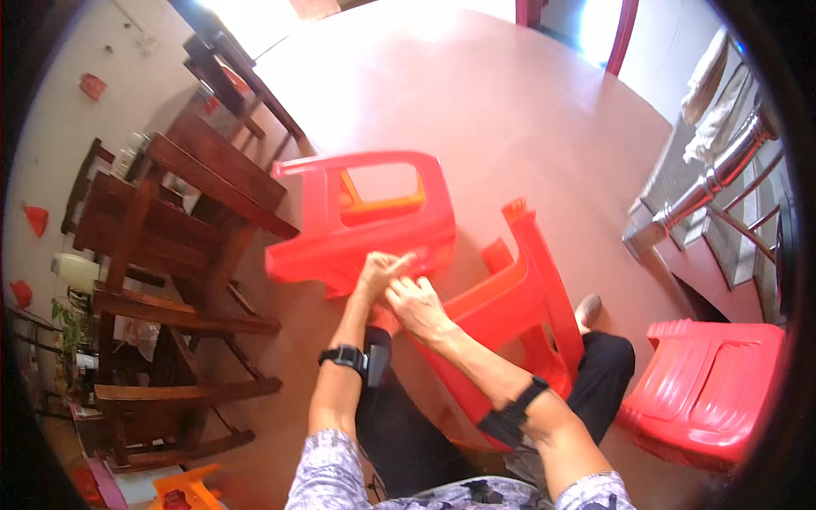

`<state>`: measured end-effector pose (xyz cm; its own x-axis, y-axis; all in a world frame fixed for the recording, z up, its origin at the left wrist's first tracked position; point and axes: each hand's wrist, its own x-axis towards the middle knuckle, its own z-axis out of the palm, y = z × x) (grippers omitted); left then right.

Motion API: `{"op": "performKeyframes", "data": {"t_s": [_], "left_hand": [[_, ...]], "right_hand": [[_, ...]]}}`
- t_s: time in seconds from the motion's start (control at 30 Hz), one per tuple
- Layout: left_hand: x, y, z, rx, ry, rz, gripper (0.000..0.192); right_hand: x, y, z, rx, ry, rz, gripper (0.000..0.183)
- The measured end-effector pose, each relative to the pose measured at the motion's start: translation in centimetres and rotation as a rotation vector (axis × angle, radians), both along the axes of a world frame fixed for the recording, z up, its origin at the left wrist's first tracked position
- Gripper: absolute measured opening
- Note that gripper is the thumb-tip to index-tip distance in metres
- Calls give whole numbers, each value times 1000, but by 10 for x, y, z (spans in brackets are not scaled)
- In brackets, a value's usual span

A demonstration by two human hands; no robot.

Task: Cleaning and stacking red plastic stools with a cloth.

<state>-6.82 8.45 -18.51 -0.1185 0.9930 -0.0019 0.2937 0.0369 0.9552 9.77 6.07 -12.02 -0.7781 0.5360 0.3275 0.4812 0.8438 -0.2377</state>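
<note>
Two red plastic stools lie tipped over before me. My left hand [380, 273] is at the near edge of the stool on the left [312, 248], its thumb and fingers bent close against the red plastic. Beside it, almost touching, my right hand [417, 306] has its fingers curled. What either hand holds, if anything, is too small and blurred to tell. The other tipped stool [554, 287] lies between my legs, under my right forearm, its legs pointing up and away.
A red plastic chair or stool [714, 389] stands at my right. Dark wooden furniture [185, 319] lines the left wall. A staircase with a metal handrail [707, 185] is at the right. An orange plastic object [185, 488] is at the bottom left.
</note>
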Motion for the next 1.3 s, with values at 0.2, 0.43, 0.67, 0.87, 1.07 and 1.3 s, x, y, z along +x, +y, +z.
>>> {"op": "performKeyframes", "data": {"t_s": [0.2, 0.43, 0.67, 0.87, 1.07, 1.3], "left_hand": [[11, -34, 79, -166, 25, 128, 46], [-14, -18, 55, 32, 2, 177, 32], [-4, -6, 71, 4, 320, 215, 49], [-4, -23, 74, -33, 270, 173, 49], [-10, -20, 59, -15, 223, 142, 46], [-28, -34, 15, -286, 632, -36, 45]], "right_hand": [[146, 22, 49, -163, 134, -215, 54], [277, 42, -18, -1159, -4, -815, 64], [272, 41, -60, -980, 563, -715, 81], [285, 33, -36, -963, 411, -782, 82], [284, 25, 14, -777, 239, -816, 88], [236, -16, 53, -668, 142, -659, 77]]}}
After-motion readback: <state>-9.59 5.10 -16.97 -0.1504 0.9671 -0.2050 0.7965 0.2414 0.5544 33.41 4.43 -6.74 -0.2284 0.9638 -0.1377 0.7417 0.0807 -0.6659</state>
